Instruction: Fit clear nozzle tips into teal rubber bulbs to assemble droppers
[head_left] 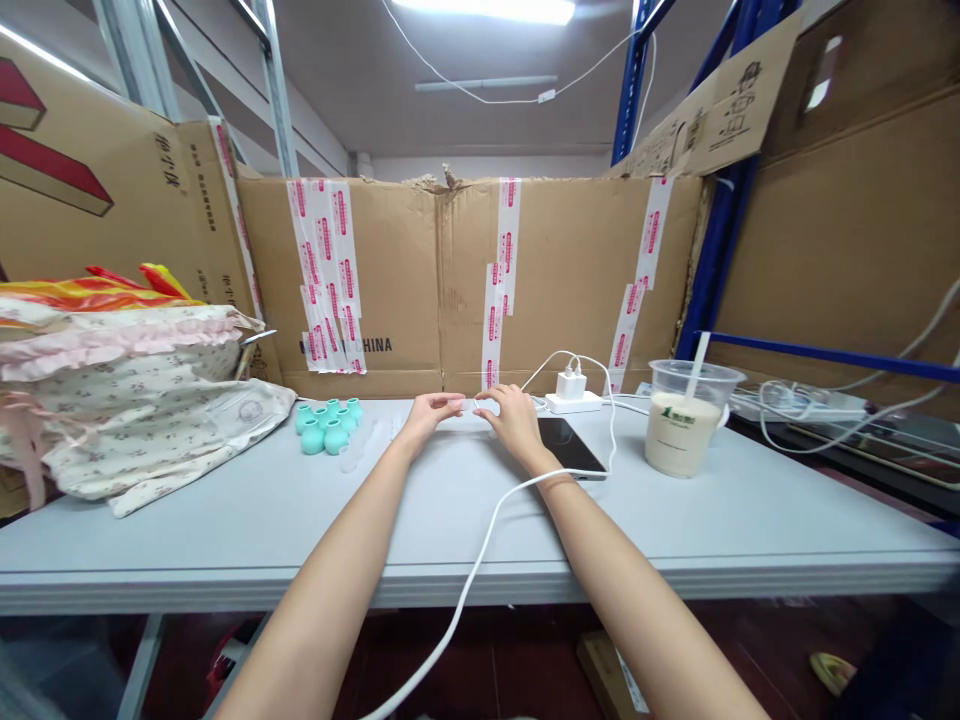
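My left hand (431,415) and my right hand (514,420) are raised just above the table, fingertips facing each other. Between them is a small clear plastic piece (469,405), pinched from both sides; its exact kind is too small to make out. Left of my left hand stand several turquoise, vase-shaped pieces (335,436) in a cluster. Beside them lie clear plastic parts (355,448), see-through and hard to tell apart. A dark tablet (574,447) lies flat, partly behind my right hand and wrist.
A white cable (480,550) runs across my right wrist and over the table's front edge. A cup of milky drink with a straw (679,430) stands at right. Behind are a white charger (571,388) and a cardboard wall (397,280). A floral cloth bag (150,400) fills the left.
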